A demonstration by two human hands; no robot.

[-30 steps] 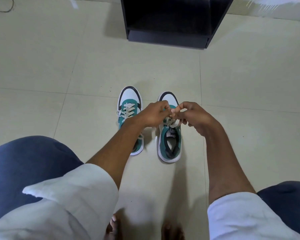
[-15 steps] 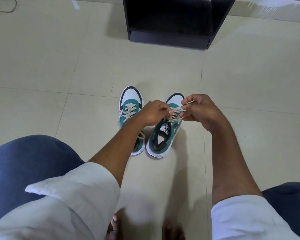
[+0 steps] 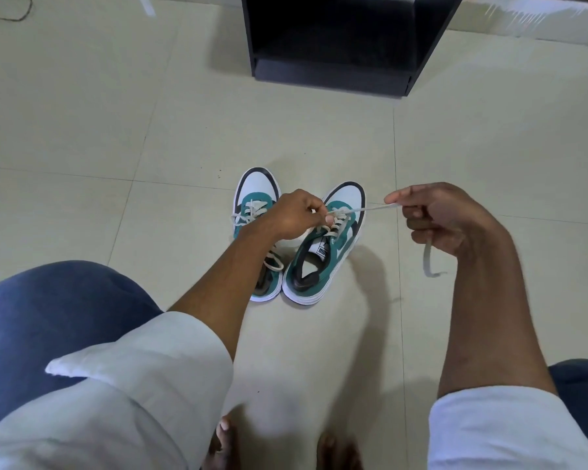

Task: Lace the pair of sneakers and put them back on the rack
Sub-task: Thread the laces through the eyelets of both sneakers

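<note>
Fingers [image 3: 396, 198] of our right hand [image 3: 445, 220] are pinched on the lace [image 3: 370, 209], and we've got it stretched taut off to the right of the shoe, its loose tail [image 3: 427, 262] dangling under our palm. Our left hand [image 3: 294, 215] sits over the eyelets, fingers closed on the lacing at the tongue of the right-hand sneaker [image 3: 323, 259]. That sneaker stands on the tiled floor [image 3: 150, 137], toe angled away to the right, heel toward us. Just beside it, touching near the heels, we have the left-hand sneaker [image 3: 257, 191], toe pointing straight away, laces threaded with loose ends spilling over its side; our left forearm crosses above it. Both shoes are teal and white with dark trim. Up ahead, well apart from the pair, stands the black rack [image 3: 336, 72] at the far edge of the floor, its lower shelf open toward us. Our blue-clad knees and white sleeves frame the near edge, bare toes below.
</note>
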